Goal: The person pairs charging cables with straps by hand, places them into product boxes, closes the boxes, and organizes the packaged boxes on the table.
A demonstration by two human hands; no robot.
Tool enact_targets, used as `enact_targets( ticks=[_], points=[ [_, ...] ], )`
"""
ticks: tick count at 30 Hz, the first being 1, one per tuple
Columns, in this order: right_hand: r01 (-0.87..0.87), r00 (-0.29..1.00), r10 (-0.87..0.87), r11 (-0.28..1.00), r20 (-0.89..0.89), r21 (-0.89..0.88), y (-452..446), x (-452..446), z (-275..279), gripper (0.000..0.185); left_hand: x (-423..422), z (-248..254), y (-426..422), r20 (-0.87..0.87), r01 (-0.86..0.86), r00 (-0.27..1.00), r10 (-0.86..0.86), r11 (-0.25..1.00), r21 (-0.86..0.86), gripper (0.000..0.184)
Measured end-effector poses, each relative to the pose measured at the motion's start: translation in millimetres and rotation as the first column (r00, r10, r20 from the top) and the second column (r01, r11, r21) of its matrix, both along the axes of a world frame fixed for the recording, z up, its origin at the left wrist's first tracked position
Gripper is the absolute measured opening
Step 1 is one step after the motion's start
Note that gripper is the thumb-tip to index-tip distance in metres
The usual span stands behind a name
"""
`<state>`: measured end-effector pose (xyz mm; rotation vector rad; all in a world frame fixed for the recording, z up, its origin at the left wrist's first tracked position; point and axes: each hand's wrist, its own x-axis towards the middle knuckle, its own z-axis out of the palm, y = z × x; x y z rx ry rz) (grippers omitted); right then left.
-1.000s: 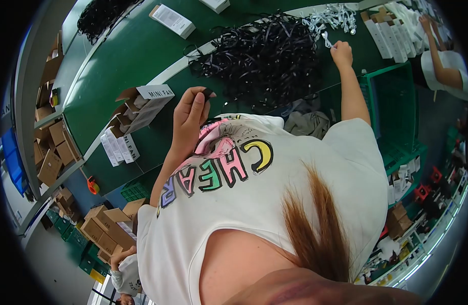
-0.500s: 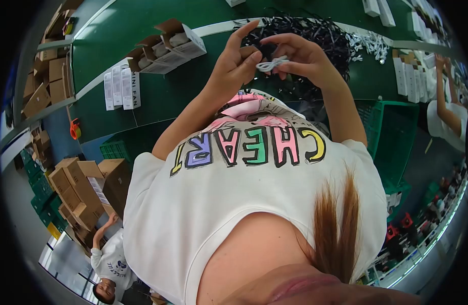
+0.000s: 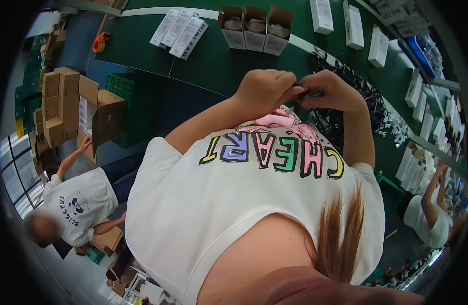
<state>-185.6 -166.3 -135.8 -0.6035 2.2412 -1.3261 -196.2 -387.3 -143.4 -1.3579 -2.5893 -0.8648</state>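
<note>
My left hand (image 3: 264, 90) is closed, its thumb and fingertips pressed together in front of my shirt. My right hand (image 3: 333, 91) faces it with bent, pinching fingers, and the fingertips nearly meet. Something small and dark shows between them, too hidden to name. Below and behind my right hand lies a heap of black straps (image 3: 365, 87) on the green table (image 3: 213, 68). Bundled white cables (image 3: 396, 131) lie at the right end of the heap. Three open boxes (image 3: 255, 36) with wrapped contents stand beyond my hands, beside white MINI FAN boxes (image 3: 187, 38).
More white boxes (image 3: 354, 28) lie along the table's far side. An orange tape dispenser (image 3: 100, 42) sits at the left corner. A person (image 3: 81, 203) is at cartons (image 3: 60, 104) on the left, near a green crate (image 3: 119, 86). Another person (image 3: 431, 218) is at the right.
My view has turned left. Both hands have come together; the white cable my right hand brought from the pile no longer shows clearly between them. The person at the left is more fully in view.
</note>
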Motion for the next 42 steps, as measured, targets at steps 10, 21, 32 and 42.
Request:
enact_targets(
  ticks=[10, 21, 32, 42],
  points=[
    [0.187, 0.955, -0.295, 0.642, -0.014, -0.743, -74, -10, -10, 0.02, 2, -11, -30, 0.809, -0.444, 0.515, -0.284, 0.719, 0.535, 0.018],
    [0.485, 0.87, -0.42, 0.641, 0.256, -0.595, -77, -81, -46, 0.024, -196, -97, -57, 0.524, -0.41, 0.784, 0.333, 0.911, 0.035, 0.037],
    [0.324, 0.718, -0.301, 0.943, -0.628, -0.081, -112, -92, -92, 0.024, -183, -91, -60, 0.552, -0.103, 0.817, 0.166, 0.984, -0.144, 0.013],
    [0.447, 0.57, 0.202, 0.737, -0.797, 0.507, -122, -73, -81, 0.024, -150, -83, -57, 0.633, -0.233, 0.734, 0.244, 0.967, -0.103, 0.015]
  ],
)
